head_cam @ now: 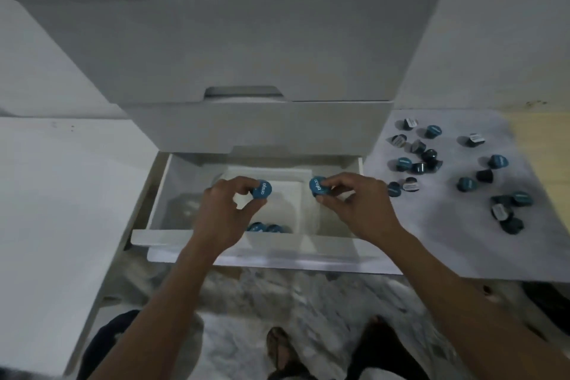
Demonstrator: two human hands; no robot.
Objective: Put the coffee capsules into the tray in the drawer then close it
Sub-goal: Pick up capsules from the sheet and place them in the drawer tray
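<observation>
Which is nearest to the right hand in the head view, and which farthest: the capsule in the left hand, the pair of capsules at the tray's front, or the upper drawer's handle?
From the right hand:
1. Capsule in the left hand, just left, over the tray.
2. Pair of capsules at the tray's front, lower left.
3. Upper drawer's handle, well above.

Dim, bluish light, soft overall blur (worst at edges), wide-angle bending, faint shadows
</observation>
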